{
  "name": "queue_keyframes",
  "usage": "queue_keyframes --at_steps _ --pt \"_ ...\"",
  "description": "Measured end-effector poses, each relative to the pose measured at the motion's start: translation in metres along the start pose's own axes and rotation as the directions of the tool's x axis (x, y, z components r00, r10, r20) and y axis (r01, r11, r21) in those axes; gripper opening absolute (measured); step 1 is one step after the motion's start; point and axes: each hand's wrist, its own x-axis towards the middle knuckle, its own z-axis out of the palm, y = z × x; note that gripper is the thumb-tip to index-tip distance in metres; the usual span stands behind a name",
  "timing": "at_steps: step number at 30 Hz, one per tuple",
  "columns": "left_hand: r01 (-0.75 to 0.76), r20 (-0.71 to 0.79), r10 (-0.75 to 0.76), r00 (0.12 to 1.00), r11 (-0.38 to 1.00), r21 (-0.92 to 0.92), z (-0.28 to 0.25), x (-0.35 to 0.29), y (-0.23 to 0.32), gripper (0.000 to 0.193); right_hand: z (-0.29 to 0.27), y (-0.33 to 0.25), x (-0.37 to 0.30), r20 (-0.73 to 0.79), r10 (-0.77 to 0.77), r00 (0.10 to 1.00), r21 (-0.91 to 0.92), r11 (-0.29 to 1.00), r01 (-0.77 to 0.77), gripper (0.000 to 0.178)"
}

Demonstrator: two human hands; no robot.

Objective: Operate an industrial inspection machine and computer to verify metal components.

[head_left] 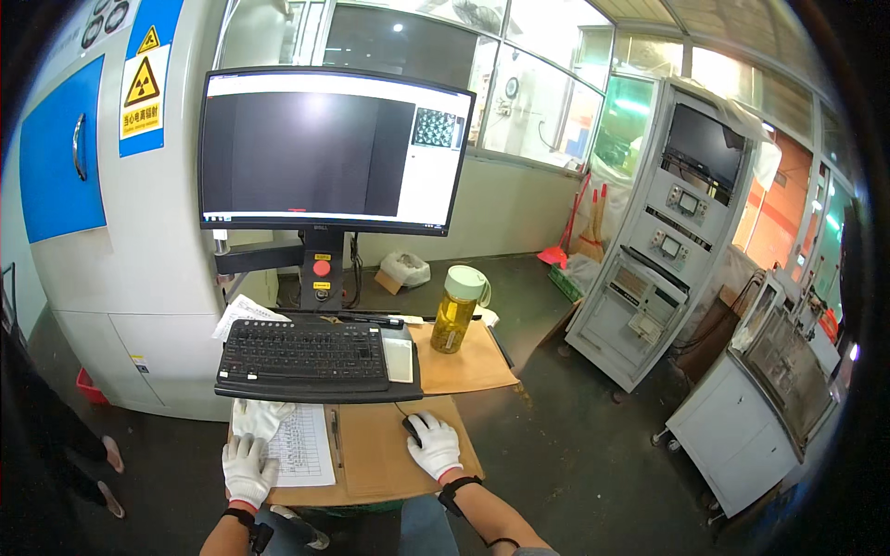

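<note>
My left hand (248, 471), in a white knit glove, lies flat with fingers stretched out on the left edge of a filled-in paper form (304, 449). A crumpled white cloth or glove (260, 417) is just beyond its fingertips. My right hand (434, 447), gloved the same way, rests over a black computer mouse (411, 424) on a brown cardboard sheet (371, 454). Between the hands a pen (336, 438) lies beside the form. Above them stands a black keyboard (301, 357) on a raised shelf. The monitor (315, 153) shows a mostly dark grey picture.
A yellow-green bottle (454, 315) with a pale lid stands right of the keyboard. Under the monitor is a red push button (322, 268). A large grey cabinet (158, 250) flanks the desk. Another person's feet (111, 477) show at the left. An instrument rack (640, 278) stands right.
</note>
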Motion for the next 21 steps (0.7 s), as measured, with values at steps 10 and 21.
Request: queue_keyframes --at_steps 10,21 --pt "-0.042 -0.078 0.045 0.996 0.998 0.04 0.001 -0.001 -0.002 0.048 0.002 0.0 0.002 -0.021 -0.043 0.999 -0.017 0.999 0.042 0.044" --pt "-0.038 -0.103 0.042 0.994 0.999 0.038 -0.008 0.001 0.009 0.044 0.003 0.002 -0.001 -0.005 -0.031 1.0 -0.019 0.999 0.031 0.04"
